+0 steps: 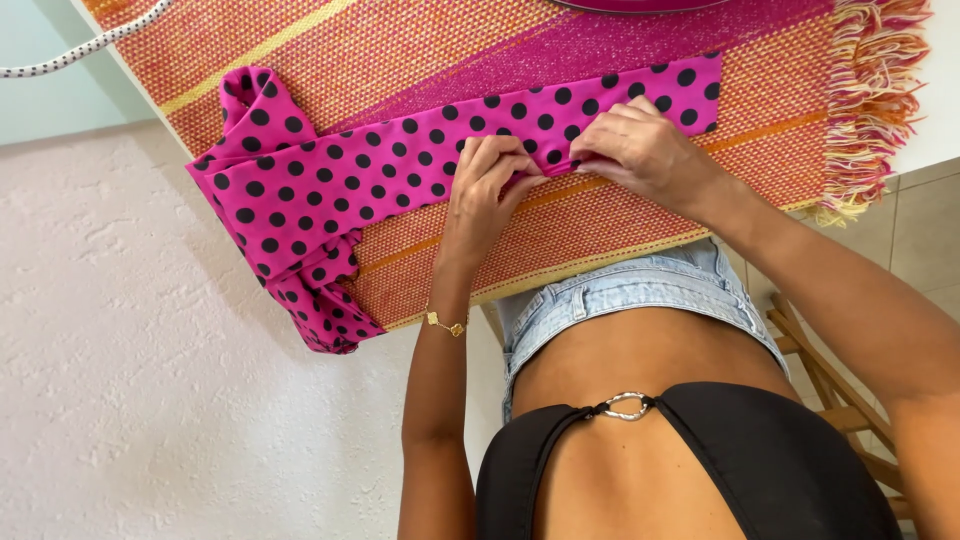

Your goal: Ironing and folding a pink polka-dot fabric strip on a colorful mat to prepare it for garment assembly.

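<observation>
Your left hand (485,190) and right hand (640,150) both pinch the folded pink polka-dot cloth (400,170) on the woven mat (560,230), near the table's front edge.

A single head-worn camera looks steeply down the wearer's own torso to the table edge (935,120), close enough that both forearms fill the lower frame. The view faces forward and down, tilted so the table's near edge runs diagonally from lower left to upper right. The woven mat (420,50) covers the top of the frame, its fringed end at the table's right edge; a textured white wall occupies the left, tiled floor and a wooden chair (840,400) the right. No second view exists to overlap.
</observation>
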